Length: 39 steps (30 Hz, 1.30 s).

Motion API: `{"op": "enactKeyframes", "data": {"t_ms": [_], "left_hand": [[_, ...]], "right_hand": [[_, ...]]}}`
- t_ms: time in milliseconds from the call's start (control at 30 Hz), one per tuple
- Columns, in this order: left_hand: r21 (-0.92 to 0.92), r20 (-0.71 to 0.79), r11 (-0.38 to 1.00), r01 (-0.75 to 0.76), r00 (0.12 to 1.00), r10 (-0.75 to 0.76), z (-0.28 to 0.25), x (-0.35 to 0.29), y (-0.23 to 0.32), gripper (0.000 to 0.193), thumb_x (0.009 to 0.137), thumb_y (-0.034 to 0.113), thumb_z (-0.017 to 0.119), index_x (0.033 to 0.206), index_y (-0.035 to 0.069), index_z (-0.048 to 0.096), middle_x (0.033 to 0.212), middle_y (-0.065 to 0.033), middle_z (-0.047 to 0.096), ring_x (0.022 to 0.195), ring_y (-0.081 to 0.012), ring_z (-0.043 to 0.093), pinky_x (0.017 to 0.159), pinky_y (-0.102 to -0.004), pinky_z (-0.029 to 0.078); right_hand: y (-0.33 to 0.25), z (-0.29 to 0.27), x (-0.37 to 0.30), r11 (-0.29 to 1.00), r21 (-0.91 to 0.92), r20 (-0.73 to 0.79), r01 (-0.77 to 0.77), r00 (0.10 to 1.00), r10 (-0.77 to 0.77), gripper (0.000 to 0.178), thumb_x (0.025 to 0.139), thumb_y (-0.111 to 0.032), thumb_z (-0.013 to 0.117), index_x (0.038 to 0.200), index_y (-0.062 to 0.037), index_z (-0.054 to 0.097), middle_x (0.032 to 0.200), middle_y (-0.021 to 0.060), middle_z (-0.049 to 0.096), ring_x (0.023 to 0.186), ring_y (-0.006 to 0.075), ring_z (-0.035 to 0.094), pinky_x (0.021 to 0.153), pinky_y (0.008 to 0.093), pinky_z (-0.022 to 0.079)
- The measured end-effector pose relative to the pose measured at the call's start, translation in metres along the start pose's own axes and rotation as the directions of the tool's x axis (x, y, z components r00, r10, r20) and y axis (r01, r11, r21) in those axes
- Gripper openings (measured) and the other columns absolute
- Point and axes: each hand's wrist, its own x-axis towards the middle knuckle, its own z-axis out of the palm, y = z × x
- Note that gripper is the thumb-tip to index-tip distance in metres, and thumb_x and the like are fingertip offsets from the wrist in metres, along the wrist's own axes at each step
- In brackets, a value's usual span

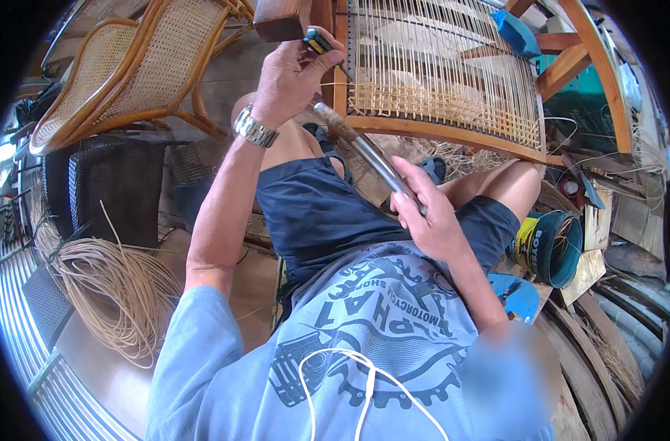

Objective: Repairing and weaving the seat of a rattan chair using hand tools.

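Note:
My left hand (294, 77) is closed around a screwdriver-like tool with a black and yellow handle (318, 42). The tool's thin shaft points toward the left rail of a wooden seat frame (441, 132). In my right hand (429, 220) is a silver metal rod (379, 162) with a rough brown section near its far end; that end lies just below my left hand, close to the frame's near left corner. Pale cane strands (423, 55) run lengthwise across the frame, and a woven band (452, 103) crosses them along the near side.
At the far left stands a rattan chair with woven cane panels (162, 59). A large coil of cane (114, 294) lies below it. To the right are a dark bucket (559, 250) and wooden strips (588, 353). A blue cloth (517, 33) hangs on the frame's far right.

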Motion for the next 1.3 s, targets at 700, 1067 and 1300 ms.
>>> {"op": "enactKeyframes", "data": {"t_ms": [700,1067,1300], "left_hand": [[0.108,0.097,0.989,-0.096,0.992,0.086,0.029,0.031,0.01,0.023,0.098,0.019,0.074,0.117,0.007,0.065,0.101,-0.002,0.076,0.09,-0.0088,0.069,0.081,-0.0277,0.055],[0.334,0.235,0.939,-0.08,0.972,-0.001,0.037,0.043,0.018,0.025,0.097,0.022,0.074,0.117,0.01,0.066,0.101,-0.0035,0.077,0.093,-0.0125,0.073,0.082,-0.0309,0.056],[0.242,0.21,0.966,-0.096,0.977,0.045,0.032,0.039,0.02,0.027,0.096,0.023,0.076,0.118,0.011,0.066,0.101,-0.0001,0.077,0.088,-0.0102,0.072,0.078,-0.03,0.056]], "right_hand": [[0.002,-0.046,0.025,0.975,0.179,-0.366,0.133,0.929,-0.059,0.045,0.104,-0.007,0.055,0.147,-0.0021,0.048,0.091,0.0013,0.059,0.066,0.0041,0.051,0.058,0.0208,0.046],[0.01,-0.063,0.039,0.996,-0.037,-0.223,0.078,0.971,-0.084,0.039,0.103,-0.01,0.056,0.14,0.0022,0.055,0.087,-0.0014,0.055,0.07,0.0035,0.049,0.06,0.0214,0.043],[0.016,-0.062,0.025,0.962,0.258,-0.369,0.09,0.93,0.012,0.04,0.103,-0.009,0.055,0.142,-0.0005,0.055,0.086,-0.0016,0.056,0.064,0.0019,0.047,0.054,0.0196,0.04]]}}
